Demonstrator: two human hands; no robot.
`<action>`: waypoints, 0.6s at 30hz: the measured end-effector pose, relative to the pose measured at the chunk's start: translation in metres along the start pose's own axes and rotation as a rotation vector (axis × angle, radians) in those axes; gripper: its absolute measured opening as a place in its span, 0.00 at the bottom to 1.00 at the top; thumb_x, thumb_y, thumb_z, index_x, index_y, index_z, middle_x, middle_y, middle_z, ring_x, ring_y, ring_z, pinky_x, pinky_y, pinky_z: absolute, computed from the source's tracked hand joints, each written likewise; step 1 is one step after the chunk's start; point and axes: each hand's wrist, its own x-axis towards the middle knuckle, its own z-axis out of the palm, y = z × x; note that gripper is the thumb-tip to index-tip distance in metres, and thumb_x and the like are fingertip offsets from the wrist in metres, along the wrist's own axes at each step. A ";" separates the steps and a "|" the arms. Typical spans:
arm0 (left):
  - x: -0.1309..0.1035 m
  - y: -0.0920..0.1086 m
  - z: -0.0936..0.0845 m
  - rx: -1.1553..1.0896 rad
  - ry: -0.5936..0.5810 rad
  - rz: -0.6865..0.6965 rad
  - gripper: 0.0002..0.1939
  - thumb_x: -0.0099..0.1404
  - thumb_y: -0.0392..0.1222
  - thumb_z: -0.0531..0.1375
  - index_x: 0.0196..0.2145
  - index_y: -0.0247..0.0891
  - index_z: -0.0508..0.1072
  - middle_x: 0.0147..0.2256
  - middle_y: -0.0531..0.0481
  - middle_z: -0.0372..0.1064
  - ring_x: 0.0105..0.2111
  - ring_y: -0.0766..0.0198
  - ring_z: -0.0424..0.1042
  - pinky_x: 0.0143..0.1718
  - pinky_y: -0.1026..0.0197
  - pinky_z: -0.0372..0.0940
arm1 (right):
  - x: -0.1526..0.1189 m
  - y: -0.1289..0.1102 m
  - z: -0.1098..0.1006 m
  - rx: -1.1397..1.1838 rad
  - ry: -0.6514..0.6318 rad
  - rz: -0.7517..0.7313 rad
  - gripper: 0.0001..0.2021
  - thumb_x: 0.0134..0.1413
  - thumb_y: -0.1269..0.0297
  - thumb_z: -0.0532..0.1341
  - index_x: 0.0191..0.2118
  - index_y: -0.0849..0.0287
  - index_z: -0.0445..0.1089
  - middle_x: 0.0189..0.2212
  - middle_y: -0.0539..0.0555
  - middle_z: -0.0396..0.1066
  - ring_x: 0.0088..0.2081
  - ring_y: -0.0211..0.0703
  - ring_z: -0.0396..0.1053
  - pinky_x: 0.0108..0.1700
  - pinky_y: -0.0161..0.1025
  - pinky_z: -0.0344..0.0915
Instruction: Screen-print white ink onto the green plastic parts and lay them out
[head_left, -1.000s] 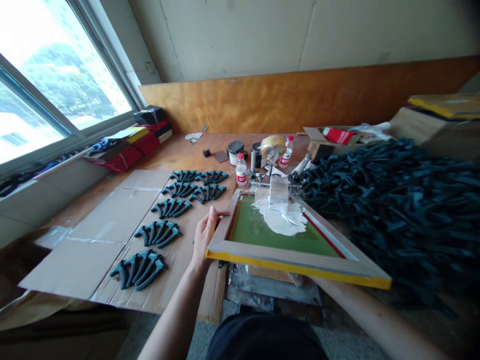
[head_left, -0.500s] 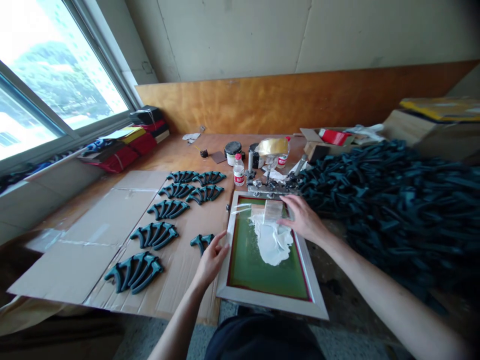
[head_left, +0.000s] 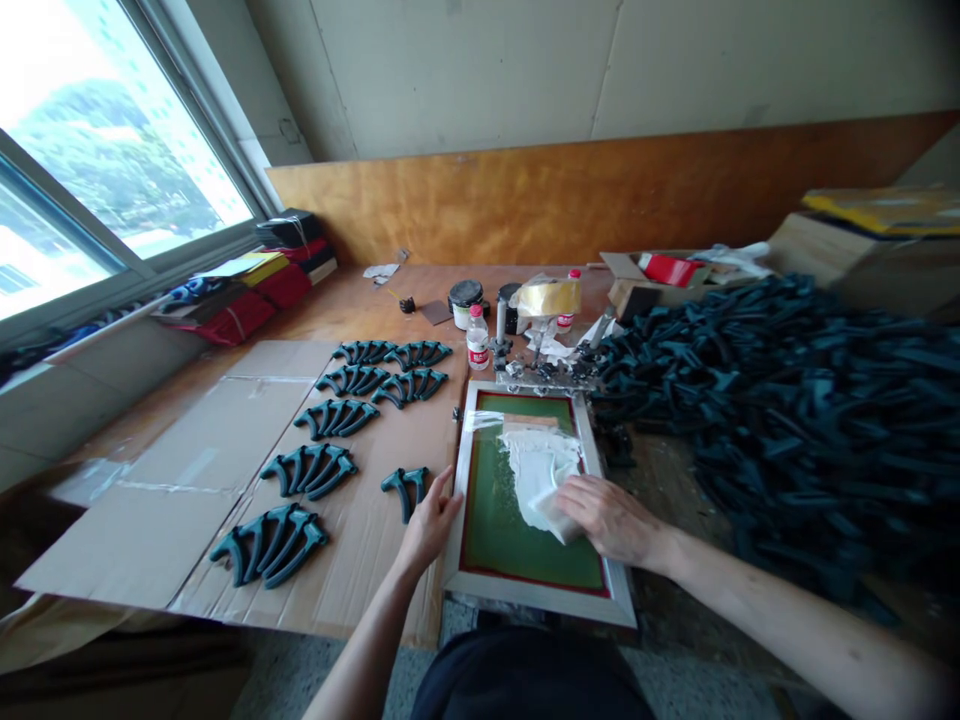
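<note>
Seven fan-shaped groups of dark teal, curved plastic-looking pieces (head_left: 311, 470) cover part of a brown cardboard sheet (head_left: 165, 520) on the left half of a brown wooden desk (head_left: 337, 312). Two loose pieces (head_left: 403, 482) lie by the sheet's right edge, right next to the left hand (head_left: 430, 525). That hand is at the left rail of a wood-framed green mesh screen (head_left: 540, 598) near the desk's front edge, fingers slightly apart; can't tell if they actually grip it. Right hand (head_left: 615, 520) pinches a pale, flat scraper (head_left: 557, 522) tilted in a smear of thick white paste (head_left: 529, 470) on the mesh. Cramped behind that: a metal clamp rig (head_left: 544, 381) runs along the screen's far edge, a red-capped clear bottle (head_left: 477, 342) stands by its left end, and a yellowish tape roll (head_left: 549, 298) partly hides a second bottle (head_left: 574, 275). Huge dark teal heap (head_left: 787, 400) crowds the right side.
</note>
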 end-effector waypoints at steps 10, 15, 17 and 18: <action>0.001 -0.001 0.002 -0.099 0.013 0.000 0.38 0.57 0.62 0.58 0.60 0.38 0.62 0.21 0.57 0.62 0.21 0.66 0.60 0.23 0.65 0.55 | -0.004 -0.004 0.012 -0.052 0.229 0.021 0.14 0.51 0.78 0.53 0.39 0.61 0.72 0.37 0.58 0.72 0.42 0.47 0.65 0.46 0.45 0.61; -0.003 0.008 -0.002 -0.137 -0.031 0.000 0.38 0.60 0.60 0.56 0.62 0.37 0.58 0.21 0.58 0.60 0.19 0.69 0.57 0.19 0.67 0.50 | 0.013 0.004 -0.009 0.020 0.138 0.120 0.08 0.54 0.69 0.60 0.40 0.56 0.72 0.36 0.54 0.73 0.41 0.46 0.66 0.48 0.44 0.61; -0.008 0.023 -0.008 -0.170 -0.054 -0.024 0.41 0.58 0.61 0.58 0.63 0.38 0.56 0.21 0.59 0.60 0.18 0.70 0.56 0.18 0.67 0.48 | 0.037 0.018 -0.027 -0.002 0.145 0.250 0.15 0.54 0.66 0.62 0.49 0.55 0.69 0.37 0.54 0.73 0.41 0.46 0.67 0.46 0.43 0.62; -0.011 0.034 -0.013 -0.192 -0.066 -0.037 0.42 0.57 0.62 0.59 0.63 0.38 0.56 0.21 0.59 0.61 0.17 0.70 0.56 0.18 0.67 0.48 | 0.048 0.026 -0.036 -0.030 0.158 0.308 0.20 0.54 0.65 0.63 0.54 0.54 0.66 0.39 0.54 0.73 0.41 0.47 0.67 0.46 0.43 0.62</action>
